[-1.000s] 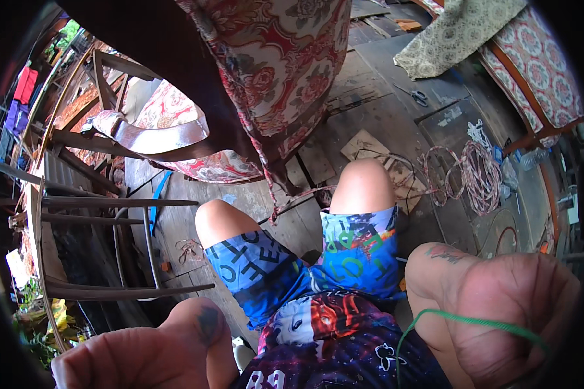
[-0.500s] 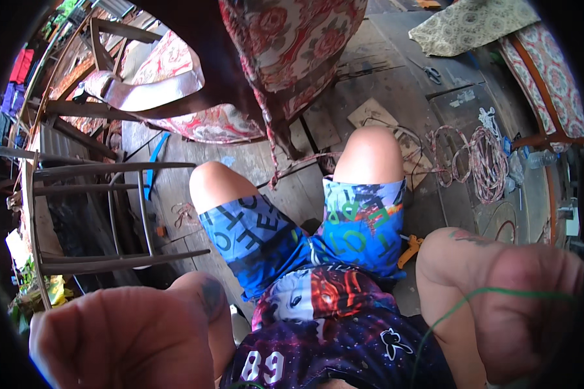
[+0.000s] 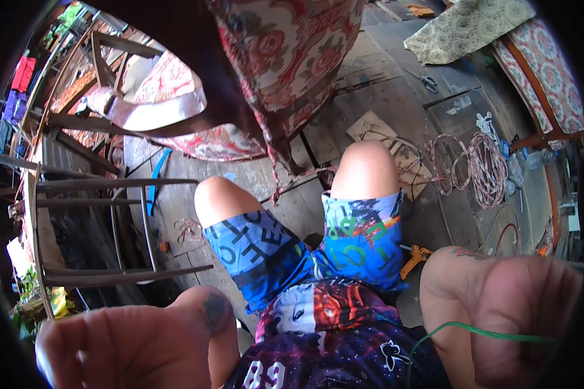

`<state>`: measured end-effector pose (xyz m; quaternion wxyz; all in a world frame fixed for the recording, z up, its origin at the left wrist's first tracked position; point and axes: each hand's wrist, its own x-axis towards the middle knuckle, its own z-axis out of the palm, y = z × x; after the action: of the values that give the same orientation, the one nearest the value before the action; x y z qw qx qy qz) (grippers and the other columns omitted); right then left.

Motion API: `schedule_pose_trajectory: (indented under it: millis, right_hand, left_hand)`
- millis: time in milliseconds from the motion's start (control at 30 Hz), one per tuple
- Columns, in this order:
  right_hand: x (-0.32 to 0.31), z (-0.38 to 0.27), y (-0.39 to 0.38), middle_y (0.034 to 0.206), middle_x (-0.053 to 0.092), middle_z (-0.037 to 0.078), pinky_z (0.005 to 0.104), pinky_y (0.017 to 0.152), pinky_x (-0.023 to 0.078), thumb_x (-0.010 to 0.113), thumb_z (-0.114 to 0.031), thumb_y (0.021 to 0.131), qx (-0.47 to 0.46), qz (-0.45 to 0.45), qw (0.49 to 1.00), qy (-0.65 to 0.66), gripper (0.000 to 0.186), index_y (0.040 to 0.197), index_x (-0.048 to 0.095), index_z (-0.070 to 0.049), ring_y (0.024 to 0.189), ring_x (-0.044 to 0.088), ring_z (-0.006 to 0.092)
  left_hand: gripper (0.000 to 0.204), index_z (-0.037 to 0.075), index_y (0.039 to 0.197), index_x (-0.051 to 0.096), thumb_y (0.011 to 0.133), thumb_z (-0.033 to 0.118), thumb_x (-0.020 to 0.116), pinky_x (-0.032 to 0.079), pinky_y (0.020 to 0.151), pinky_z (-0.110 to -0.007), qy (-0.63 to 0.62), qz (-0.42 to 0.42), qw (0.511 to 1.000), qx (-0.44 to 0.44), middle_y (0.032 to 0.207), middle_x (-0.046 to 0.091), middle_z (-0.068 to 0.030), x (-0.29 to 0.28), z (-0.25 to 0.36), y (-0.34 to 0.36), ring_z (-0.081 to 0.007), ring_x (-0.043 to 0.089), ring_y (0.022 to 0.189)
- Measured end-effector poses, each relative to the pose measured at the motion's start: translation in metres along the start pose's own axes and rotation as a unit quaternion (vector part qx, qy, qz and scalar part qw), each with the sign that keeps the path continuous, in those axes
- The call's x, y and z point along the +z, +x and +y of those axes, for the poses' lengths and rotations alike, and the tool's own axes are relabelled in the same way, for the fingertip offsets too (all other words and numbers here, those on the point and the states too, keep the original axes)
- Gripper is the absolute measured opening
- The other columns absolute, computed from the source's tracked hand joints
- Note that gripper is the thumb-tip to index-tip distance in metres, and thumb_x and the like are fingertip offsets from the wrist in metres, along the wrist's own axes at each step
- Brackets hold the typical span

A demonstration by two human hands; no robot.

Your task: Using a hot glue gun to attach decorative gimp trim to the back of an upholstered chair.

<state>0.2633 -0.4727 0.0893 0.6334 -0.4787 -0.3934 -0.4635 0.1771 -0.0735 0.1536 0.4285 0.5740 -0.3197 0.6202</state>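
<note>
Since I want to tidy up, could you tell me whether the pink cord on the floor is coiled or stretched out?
Coiled: the pink cord lies in bundled loops on the wooden floor.

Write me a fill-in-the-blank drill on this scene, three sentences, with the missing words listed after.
1. The thin cord running across the right hand is ____ in colour.
2. The coil of pink rope lies on the wooden floor to the person's ____.
3. The person wears patterned shorts that are mostly ____, and the left hand is near the camera, low in the picture.

Missing words: green; right; blue
</note>
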Motion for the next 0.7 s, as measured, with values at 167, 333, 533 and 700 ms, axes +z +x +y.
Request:
schedule_pose_trajectory:
  millis: [167, 333, 533, 700]
  right_hand:
    - [-0.006, 0.003, -0.002, 0.101, 0.071, 0.016, 0.0413, 0.071, 0.055, 0.026, -0.041, 0.114, 0.054, -0.11, 0.965, -0.233, 0.057, 0.137, 0.052, 0.005, 0.073, 0.064, 0.0289]
    - [-0.103, 0.029, -0.082, 0.087, 0.073, 0.011, 0.0263, 0.07, 0.056, 0.053, -0.001, 0.107, 0.152, 0.009, 0.894, -0.421, 0.023, 0.122, 0.069, 0.005, 0.076, 0.068, 0.0124]
    - [-0.318, -0.016, -0.343, 0.114, 0.075, 0.022, 0.0425, 0.098, 0.054, 0.073, -0.024, 0.091, 0.614, 0.013, 0.471, -0.633, 0.039, 0.121, 0.073, -0.001, 0.113, 0.07, 0.0384]
    - [-0.288, -0.059, -0.49, 0.123, 0.068, 0.025, 0.0468, 0.106, 0.051, 0.088, -0.023, 0.073, 0.835, 0.163, 0.203, -0.484, 0.09, 0.148, 0.043, -0.004, 0.123, 0.065, 0.0347]
  left_hand:
    - [0.041, -0.006, 0.126, 0.063, 0.106, 0.029, 0.06, 0.053, 0.098, -0.047, 0.176, 0.089, 0.97, -0.141, 0.12, 0.068, -0.0164, -0.001, -0.033, -0.046, -0.0274, 0.066, 0.1]
    - [0.044, -0.009, 0.136, 0.058, 0.11, 0.027, 0.055, 0.055, 0.091, -0.032, 0.389, -0.176, 0.823, -0.375, 0.12, 0.069, -0.0156, -0.078, -0.087, -0.136, -0.0201, 0.068, 0.102]
    - [0.052, -0.002, 0.14, 0.063, 0.105, 0.037, 0.062, 0.045, 0.111, -0.038, 0.389, -0.058, 0.645, -0.655, 0.14, 0.065, -0.0137, -0.099, -0.09, -0.234, -0.0248, 0.061, 0.126]
    - [0.046, 0.0, 0.134, 0.066, 0.103, 0.033, 0.065, 0.049, 0.102, -0.035, 0.308, -0.011, 0.675, -0.67, 0.131, 0.069, -0.0105, -0.106, -0.095, -0.231, -0.0203, 0.063, 0.12]
